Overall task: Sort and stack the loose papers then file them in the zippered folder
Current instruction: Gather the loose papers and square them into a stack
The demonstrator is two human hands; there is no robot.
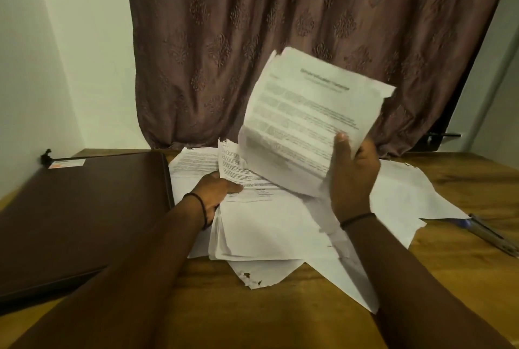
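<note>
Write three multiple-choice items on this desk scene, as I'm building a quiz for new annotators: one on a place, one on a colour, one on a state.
1. Where does the zippered folder lie?
A. Left of the loose papers
B. On top of them
C. Right of them

2. What colour is the curtain?
A. Blue
B. Brown
C. Yellow

3. What state are the printed sheets in?
A. Flat under the folder
B. Zipped inside the folder
C. Raised above the pile

Answers:
1 A: the folder lies on the left part of the table, beside the pile.
2 B: brown patterned cloth hangs behind the table.
3 C: they are held up in front of the curtain.
</note>
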